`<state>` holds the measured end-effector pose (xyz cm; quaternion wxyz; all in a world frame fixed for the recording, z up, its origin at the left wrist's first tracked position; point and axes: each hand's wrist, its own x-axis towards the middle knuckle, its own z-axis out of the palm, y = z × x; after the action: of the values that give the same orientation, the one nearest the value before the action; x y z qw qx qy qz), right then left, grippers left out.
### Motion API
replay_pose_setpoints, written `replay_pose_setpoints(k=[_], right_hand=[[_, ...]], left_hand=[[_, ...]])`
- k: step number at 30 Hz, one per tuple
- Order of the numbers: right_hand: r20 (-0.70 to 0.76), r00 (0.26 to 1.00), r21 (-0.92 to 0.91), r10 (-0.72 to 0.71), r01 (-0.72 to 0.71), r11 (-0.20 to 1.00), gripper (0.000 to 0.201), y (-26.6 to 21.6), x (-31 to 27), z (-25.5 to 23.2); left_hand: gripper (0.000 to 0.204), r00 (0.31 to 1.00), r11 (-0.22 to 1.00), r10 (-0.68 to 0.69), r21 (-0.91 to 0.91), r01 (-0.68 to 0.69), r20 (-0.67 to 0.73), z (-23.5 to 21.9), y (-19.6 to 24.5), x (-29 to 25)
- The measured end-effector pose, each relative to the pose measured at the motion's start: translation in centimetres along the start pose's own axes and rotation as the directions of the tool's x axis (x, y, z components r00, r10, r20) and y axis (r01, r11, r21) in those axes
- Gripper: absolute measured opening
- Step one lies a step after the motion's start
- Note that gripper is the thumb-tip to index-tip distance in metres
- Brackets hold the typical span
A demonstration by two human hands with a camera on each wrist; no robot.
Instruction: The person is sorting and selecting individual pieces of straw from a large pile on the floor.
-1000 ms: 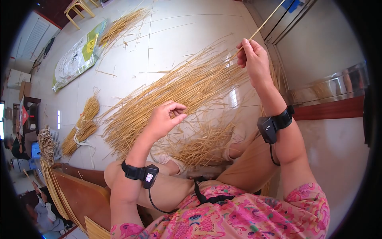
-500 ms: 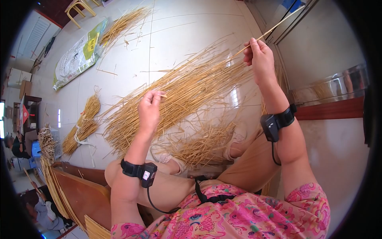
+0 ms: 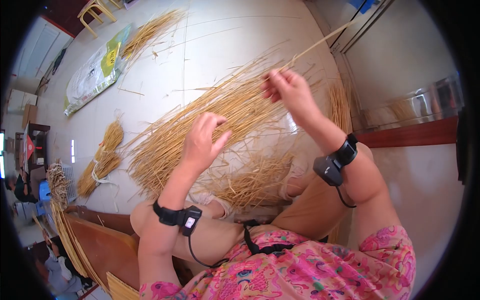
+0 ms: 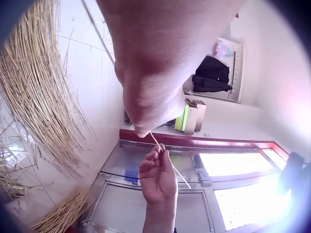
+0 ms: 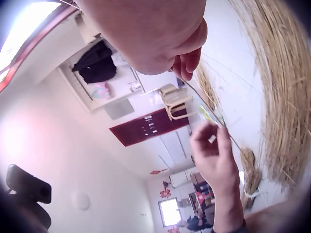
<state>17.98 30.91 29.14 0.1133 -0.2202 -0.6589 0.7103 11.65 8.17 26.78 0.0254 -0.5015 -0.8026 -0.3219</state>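
Observation:
A long, thin straw stalk (image 3: pixel 325 38) slants up to the right from my right hand (image 3: pixel 292 92), which pinches it between thumb and fingers over the far end of the straw pile. Over the middle of the pile is my left hand (image 3: pixel 202 140), its fingers bent and thumb forward. In the right wrist view the stalk (image 5: pixel 199 97) runs on from the right fingertips past the thumb and index fingertips of the left hand (image 5: pixel 218 167). The left wrist view shows the stalk (image 4: pixel 181 175) crossing the right hand (image 4: pixel 159 177). Beneath lies the loose straw pile (image 3: pixel 200 130).
A tied straw bundle (image 3: pixel 106 155) and a printed sack (image 3: pixel 95 75) lie on the tiled floor to the left. Shorter straw scraps (image 3: pixel 255 180) cover the floor between the feet. On the right stands a metal-framed door (image 3: pixel 400 65); a brown wooden board (image 3: pixel 102 235) is at lower left.
My right hand has come down and left with the stalk, closer to my left hand. The left hand drew back left, then moved right again, and the small piece at its fingertips no longer shows.

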Motion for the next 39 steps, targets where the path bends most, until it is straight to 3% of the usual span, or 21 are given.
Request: replay_pose_setpoints(k=[1, 3, 5, 8, 10, 15, 17, 20, 25, 29, 32, 35, 39], right_hand=[[0.065, 0.998, 0.037, 0.027, -0.029, 0.999, 0.024, 0.8, -0.6, 1.1], [0.191, 0.979, 0.099, 0.070, -0.091, 0.991, 0.024, 2.0, -1.7, 2.6], [0.280, 0.957, 0.084, 0.080, -0.107, 0.991, 0.024, 2.3, -2.4, 3.2], [0.301, 0.950, 0.002, 0.081, -0.086, 0.996, 0.031, 2.2, -2.4, 3.0], [0.226, 0.972, -0.072, 0.060, -0.045, 0.996, 0.035, 1.6, -1.9, 2.3], [-0.043, 0.998, 0.178, 0.037, -0.029, 0.984, 0.026, 0.0, -0.8, 0.9], [-0.034, 0.999, 0.183, 0.021, -0.014, 0.983, 0.024, 0.6, -0.7, 0.9], [0.035, 0.999, 0.190, 0.009, -0.015, 0.982, 0.022, 1.3, -1.3, 1.8], [0.251, 0.967, 0.157, -0.040, 0.000, 0.988, 0.022, 2.8, -2.7, 3.7], [0.267, 0.963, 0.111, -0.025, -0.005, 0.994, 0.022, 3.1, -3.1, 4.1], [0.265, 0.964, 0.077, 0.002, -0.023, 0.997, 0.023, 3.2, -3.0, 3.9], [0.259, 0.966, 0.079, 0.027, -0.049, 0.996, 0.024, 3.2, -2.9, 3.8], [0.236, 0.971, 0.139, 0.040, -0.074, 0.987, 0.024, 3.1, -2.9, 4.0]], left_hand=[[0.027, 0.991, 0.999, -0.002, 0.045, 0.008, -0.131, 0.5, 0.2, 0.6], [0.027, 0.977, 0.990, -0.140, -0.051, 0.134, -0.162, 0.7, 0.0, 0.8], [0.024, 0.923, 0.878, -0.374, -0.284, 0.385, 0.095, 0.9, -0.3, 0.5], [0.017, 0.968, 0.942, -0.247, -0.219, 0.253, 0.055, 1.4, -1.2, 0.0], [0.017, 0.955, 0.935, -0.290, -0.191, 0.298, 0.066, 1.2, -1.5, -0.4], [0.017, 0.927, 0.927, -0.358, -0.078, 0.368, 0.114, 0.6, -1.8, -0.7], [0.018, 0.926, 0.927, -0.363, -0.058, 0.370, 0.100, 0.5, -1.8, -0.8], [0.021, 0.928, 0.893, -0.373, -0.266, 0.363, 0.013, 0.7, -0.8, -0.2], [0.020, 0.937, 0.819, -0.349, -0.483, 0.310, 0.010, 1.1, -0.5, 0.6], [0.014, 0.895, 0.693, -0.446, -0.622, 0.365, 0.029, 1.5, -0.7, 0.5], [0.011, 0.905, 0.794, -0.420, -0.512, 0.329, -0.071, 1.4, -0.9, 0.4], [0.011, 0.895, 0.812, -0.435, -0.475, 0.341, -0.101, 1.5, -1.7, 0.2], [0.011, 0.852, 0.650, -0.521, -0.673, 0.353, -0.056, 1.8, -1.7, 0.1]])
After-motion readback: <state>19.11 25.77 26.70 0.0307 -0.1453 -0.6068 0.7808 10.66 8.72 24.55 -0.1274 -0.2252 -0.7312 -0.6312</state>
